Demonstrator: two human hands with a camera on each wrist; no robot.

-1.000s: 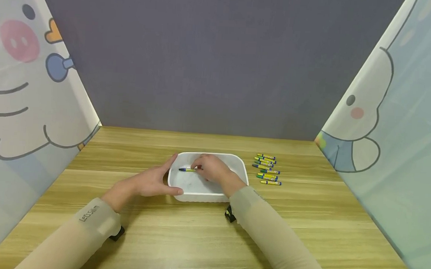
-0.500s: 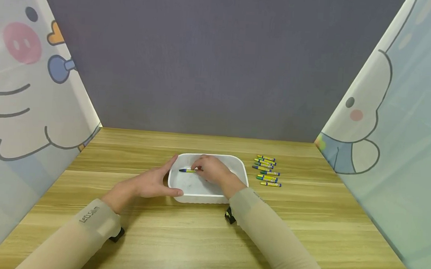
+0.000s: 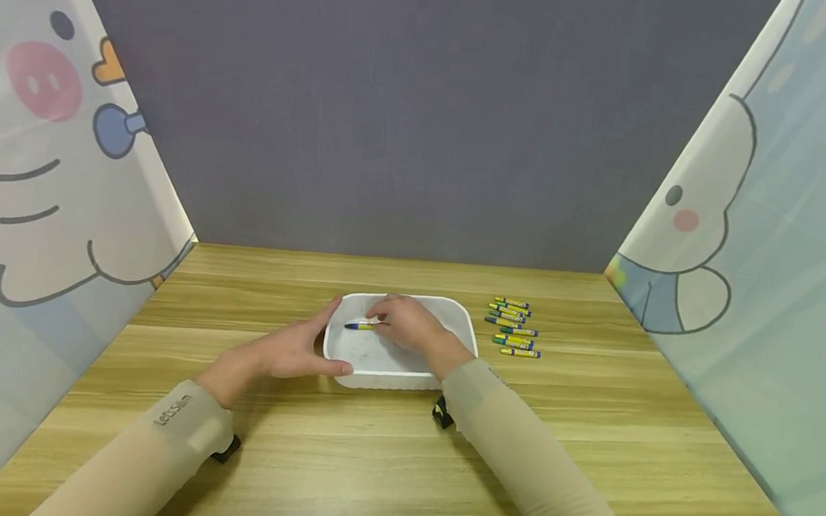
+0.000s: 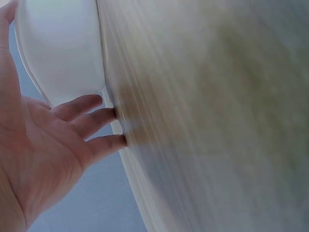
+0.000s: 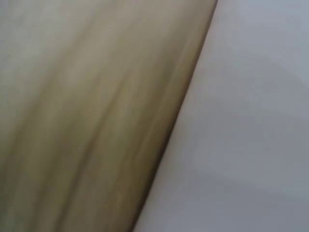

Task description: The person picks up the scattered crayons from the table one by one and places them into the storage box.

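Observation:
A white plastic bin (image 3: 391, 381) with low walls stands on the table. My left hand (image 3: 290, 349) rests against its left end in the head view, thumb along the front wall and fingers at the left side. In the left wrist view the left hand (image 4: 53, 145) has its fingers stretched out beside the bin (image 4: 63, 53). My right hand (image 3: 409, 325) reaches inside the bin and pinches the right end of a dark-tipped crayon (image 3: 361, 327) with a yellow wrapper. The fingertips partly cover it. The right wrist view shows only the bin wall (image 5: 246, 121) and table.
Several yellow-wrapped crayons (image 3: 515, 331) lie in a loose column on the wooden table (image 3: 343, 467), right of the bin. A dark panel (image 3: 407, 116) stands behind the table. Printed cartoon sheets (image 3: 798, 234) flank both sides.
Both hands, the bin and the crayon stay almost in place. The head view shifts only slightly.

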